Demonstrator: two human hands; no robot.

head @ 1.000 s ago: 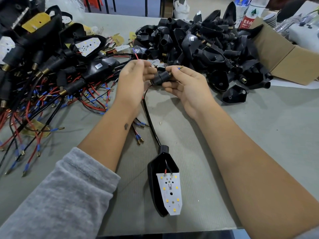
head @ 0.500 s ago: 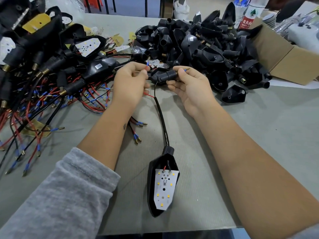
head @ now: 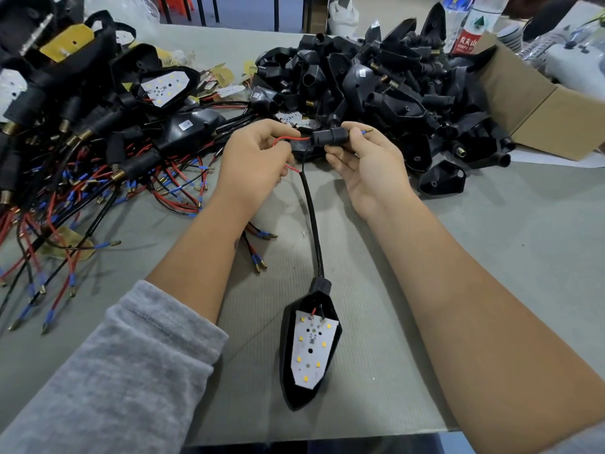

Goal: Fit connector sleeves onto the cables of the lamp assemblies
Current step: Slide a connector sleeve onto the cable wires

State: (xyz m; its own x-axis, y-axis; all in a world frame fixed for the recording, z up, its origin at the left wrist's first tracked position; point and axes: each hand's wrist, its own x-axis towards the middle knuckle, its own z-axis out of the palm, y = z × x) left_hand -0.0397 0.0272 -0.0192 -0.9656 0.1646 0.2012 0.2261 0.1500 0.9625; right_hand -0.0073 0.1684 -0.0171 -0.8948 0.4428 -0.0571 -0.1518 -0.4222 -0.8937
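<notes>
A black lamp housing [head: 307,342] with a white LED board lies on the mat near me. Its black cable [head: 312,217] runs up to my hands. My right hand [head: 366,162] pinches a short black connector sleeve [head: 329,136] held level above the table. A blue-tipped wire end [head: 364,131] sticks out of the sleeve's right side. My left hand [head: 255,158] pinches the red wire [head: 291,139] that enters the sleeve's left end.
A heap of empty black housings [head: 376,83] lies just behind my hands. Finished assemblies with red and black wires [head: 98,152] sprawl at the left. A cardboard box [head: 540,106] and bottles stand at the back right. The grey mat [head: 376,322] reaches the table's front edge.
The blue-tipped wire end has come out through the sleeve's right side. The lamp housing on the mat has slid and turned slightly as the cable was pulled.
</notes>
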